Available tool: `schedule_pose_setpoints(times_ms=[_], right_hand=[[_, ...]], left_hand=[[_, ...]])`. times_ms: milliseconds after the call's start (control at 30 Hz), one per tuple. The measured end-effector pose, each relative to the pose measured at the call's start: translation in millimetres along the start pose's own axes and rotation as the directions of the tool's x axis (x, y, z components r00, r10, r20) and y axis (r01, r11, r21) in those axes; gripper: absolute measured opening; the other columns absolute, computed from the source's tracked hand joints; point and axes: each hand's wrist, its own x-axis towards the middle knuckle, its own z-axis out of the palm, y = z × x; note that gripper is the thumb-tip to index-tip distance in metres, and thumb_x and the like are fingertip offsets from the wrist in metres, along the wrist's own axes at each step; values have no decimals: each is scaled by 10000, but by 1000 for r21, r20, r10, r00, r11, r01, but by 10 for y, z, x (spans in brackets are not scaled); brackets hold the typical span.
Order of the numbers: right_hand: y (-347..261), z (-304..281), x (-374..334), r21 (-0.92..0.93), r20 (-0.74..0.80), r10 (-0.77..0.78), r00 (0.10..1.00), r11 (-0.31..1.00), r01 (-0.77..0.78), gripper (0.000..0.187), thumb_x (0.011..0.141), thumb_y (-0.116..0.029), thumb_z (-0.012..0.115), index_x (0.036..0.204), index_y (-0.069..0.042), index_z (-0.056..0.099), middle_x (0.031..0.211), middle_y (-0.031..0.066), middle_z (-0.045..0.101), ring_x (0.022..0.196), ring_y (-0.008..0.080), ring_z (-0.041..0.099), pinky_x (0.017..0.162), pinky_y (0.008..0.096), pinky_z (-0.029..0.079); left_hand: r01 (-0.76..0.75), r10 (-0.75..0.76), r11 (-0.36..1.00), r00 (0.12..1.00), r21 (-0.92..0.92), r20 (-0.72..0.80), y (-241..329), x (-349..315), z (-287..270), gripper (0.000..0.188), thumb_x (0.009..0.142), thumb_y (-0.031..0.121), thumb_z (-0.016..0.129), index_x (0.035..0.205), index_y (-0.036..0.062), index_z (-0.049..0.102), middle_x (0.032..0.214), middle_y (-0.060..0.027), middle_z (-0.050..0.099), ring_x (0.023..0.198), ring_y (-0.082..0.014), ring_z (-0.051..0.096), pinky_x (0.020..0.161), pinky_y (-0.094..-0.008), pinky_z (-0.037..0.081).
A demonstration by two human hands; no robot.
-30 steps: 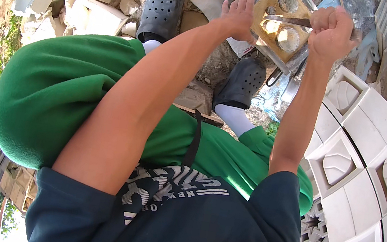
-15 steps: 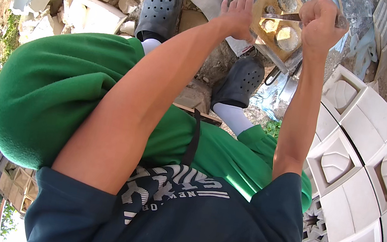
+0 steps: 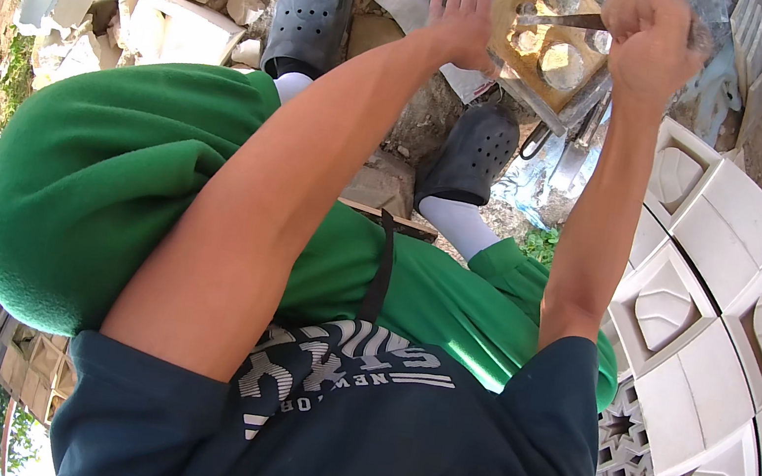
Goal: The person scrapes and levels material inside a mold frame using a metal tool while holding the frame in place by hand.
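Observation:
A square mould (image 3: 525, 86) with a yellowish inside and several round discs stands on the ground at the top of the view. My right hand (image 3: 652, 47) is closed in a fist around the handle of a tool with a narrow, pointed metal blade (image 3: 563, 21). The blade reaches left over the mould's inside, between the discs. At the mould's left edge is my left hand (image 3: 465, 22), its fingers stretched out and holding nothing; whether it touches the frame I cannot tell.
Dark clogs (image 3: 311, 20) are on my feet below and left of the mould. Pale cast blocks (image 3: 677, 385) with raised leaf-like shapes stand in rows at right. Broken white pieces (image 3: 174, 31) lie at upper left. A flat metal tool (image 3: 570, 163) rests below the mould.
My right hand has moved a little right and down with the bladed tool, drawing the blade slightly right. My left hand has shifted slightly left, and the mould appears a little further left.

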Motion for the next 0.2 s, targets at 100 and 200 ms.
schedule_pose_setpoints(times_ms=[100,200], right_hand=[[90,-72,-42,128,12,10,1000,992,-11,397,894,-120,503,514,-91,392,477,1,399,398,93,326,401,276,231],[314,-107,-123,-151,102,-33,994,987,48,385,911,-124,498,543,-48,417,472,-2,403,401,105,339,410,265,241]], left_hand=[[-31,31,999,999,-9,-18,25,35,13,1448,561,533,860,1494,38,-131,1572,-205,39,1429,-417,140,1132,-577,128],[-6,5,1000,1000,13,23,31,16,-1,1382,622,511,842,1501,44,-118,1586,-168,21,1449,-369,104,1146,-582,112]])
